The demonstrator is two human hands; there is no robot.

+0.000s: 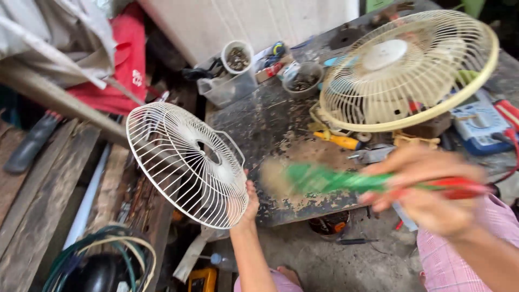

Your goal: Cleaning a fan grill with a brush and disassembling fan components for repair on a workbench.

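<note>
Head view. Left hand (250, 201), low in the middle of the frame, closed on the rim of a white wire fan guard (186, 164), held up on its edge. Right hand (427, 192), at the lower right and blurry, wrapped tight around a brush with a green and red handle (367, 181), bristles pointing left, near the white guard but not touching. A second fan guard (409, 69), cream coloured, at the upper right, resting over a dark, dirty workbench (259, 130). On the bench: a white cup (237, 55) of small metal bits, a round bowl (303, 80), a yellow screwdriver (338, 140). Blue meter (478, 127) at the far right. Coiled cables (102, 254) at the lower left.
</note>
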